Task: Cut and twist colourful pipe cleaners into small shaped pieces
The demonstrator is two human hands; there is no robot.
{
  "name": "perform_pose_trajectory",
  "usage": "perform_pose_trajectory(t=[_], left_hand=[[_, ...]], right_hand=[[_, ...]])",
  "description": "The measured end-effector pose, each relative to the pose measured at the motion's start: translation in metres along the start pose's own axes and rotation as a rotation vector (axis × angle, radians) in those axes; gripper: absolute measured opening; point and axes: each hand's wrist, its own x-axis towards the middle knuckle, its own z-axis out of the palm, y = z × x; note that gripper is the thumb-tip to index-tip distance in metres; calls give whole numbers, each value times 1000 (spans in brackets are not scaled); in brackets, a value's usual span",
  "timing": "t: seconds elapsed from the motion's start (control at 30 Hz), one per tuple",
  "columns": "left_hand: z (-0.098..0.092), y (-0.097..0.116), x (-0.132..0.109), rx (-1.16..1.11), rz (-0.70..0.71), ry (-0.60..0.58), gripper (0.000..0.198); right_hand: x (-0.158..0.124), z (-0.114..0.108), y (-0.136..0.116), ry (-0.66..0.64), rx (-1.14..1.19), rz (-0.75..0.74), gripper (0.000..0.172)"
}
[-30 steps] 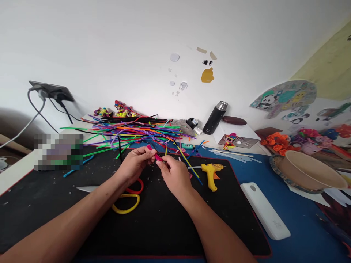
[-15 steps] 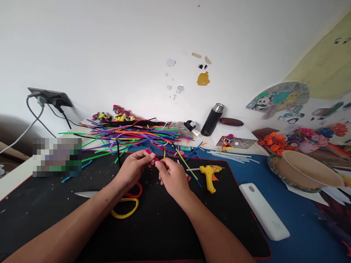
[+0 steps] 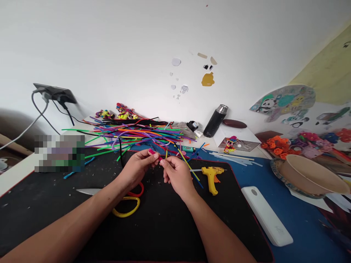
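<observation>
Far out to the left of the hands, a blue fuzzy strip (image 3: 79, 168) lies across the edge of the black mat (image 3: 164, 226). Closer in, the scissors (image 3: 126, 214) sit under the left forearm, blade pointing left, the yellow and red handles just below the wrist. Beyond the left hand, a great tangle of coloured pipe cleaners (image 3: 137, 132) sprawls toward the wall (image 3: 123, 47).

And here's the left hand (image 3: 138, 166), thumb and fingertips closed on a small pink piece (image 3: 151, 151)! That piece sits right between the two hands, lifted above the mat, slanting down to the right hand (image 3: 177, 173), whose thumb and forefinger pinch its lower end, the other fingers curled in.

Just right of that hand, the yellow glue gun (image 3: 211, 179) rests on its side, nozzle away from it. Farther beyond, a black flask (image 3: 215, 122) leans at the wall. Well off to the right, a white slab-shaped device (image 3: 265, 215) lies on the blue desk (image 3: 304, 219), then a beige bowl (image 3: 309, 173).
</observation>
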Motion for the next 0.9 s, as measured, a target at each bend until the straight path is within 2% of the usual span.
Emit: perform_pose_trajectory(t=[0.2,0.33,0.47,0.63,0.9], left_hand=[[0,-1,0,5,-64,-30,35],[-1,-4,1,28,-32,-30,31],[-2,-2,1,49,18,-17,30],[-1,3,1,77,18,11,35],[1,7,0,87,70,1,33]], right_hand=[[-3,-3,-3,50,-220,-113,24],[-4,-3,-2,63,-321,-184,24],[-3,-1,1,20,-165,-111,26],[2,-1,3,-63,87,41,37],[2,-3,-2,-84,119,46,38]])
